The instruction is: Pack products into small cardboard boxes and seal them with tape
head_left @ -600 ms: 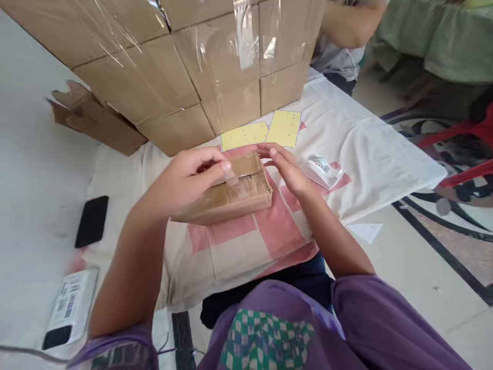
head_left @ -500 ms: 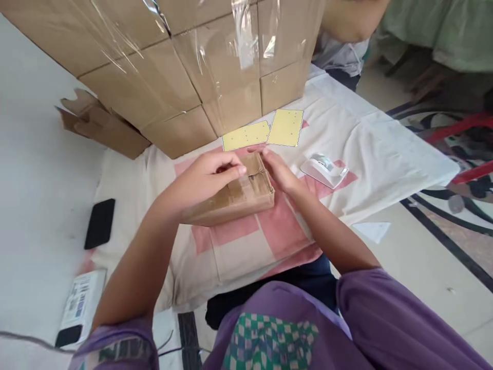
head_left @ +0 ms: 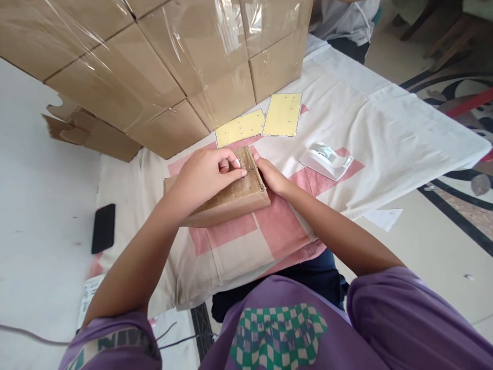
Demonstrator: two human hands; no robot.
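A small brown cardboard box (head_left: 234, 198) lies on a cushion covered in white and pink cloth (head_left: 231, 246). My left hand (head_left: 208, 174) rests on top of the box with its fingers curled, thumb and forefinger pinched at the far top edge on a piece of clear tape. My right hand (head_left: 271, 174) presses against the box's right end, fingers closed along the flap. A white tape dispenser (head_left: 326, 160) sits on the cloth to the right of the box.
A stack of large cardboard cartons (head_left: 173, 67) wrapped in clear film stands behind. Two yellow sheets (head_left: 262, 123) lie at its foot. A black phone (head_left: 103, 228) and a labelled packet (head_left: 90, 295) lie on the floor at left. Another person's torso (head_left: 344, 20) is at top right.
Both hands closed in on the box's far right corner. My left hand carried the tape strip from the top face to the far edge, and the right hand went from open to pressing the flap.
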